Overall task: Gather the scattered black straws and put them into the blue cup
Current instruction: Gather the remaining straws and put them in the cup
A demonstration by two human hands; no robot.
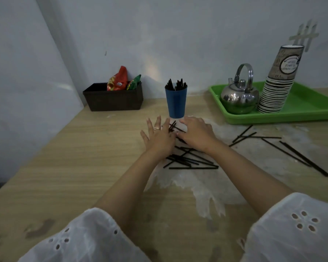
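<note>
The blue cup (176, 102) stands upright at the back middle of the wooden table, with several black straws sticking out of its top. A pile of black straws (189, 160) lies crossed on the table in front of it. My left hand (159, 135) rests flat with straight spread fingers on the pile's far end. My right hand (196, 132) lies beside it, palm down over the same straws, fingers loosely bent. Between the two hands a few straw ends show. More loose straws (284, 148) lie scattered to the right.
A green tray (311, 110) at the back right holds a steel kettle (239, 95) and a stack of paper cups (278, 82). A dark box (113, 99) with snack packets sits at the back left against the wall. The table's left edge runs diagonally.
</note>
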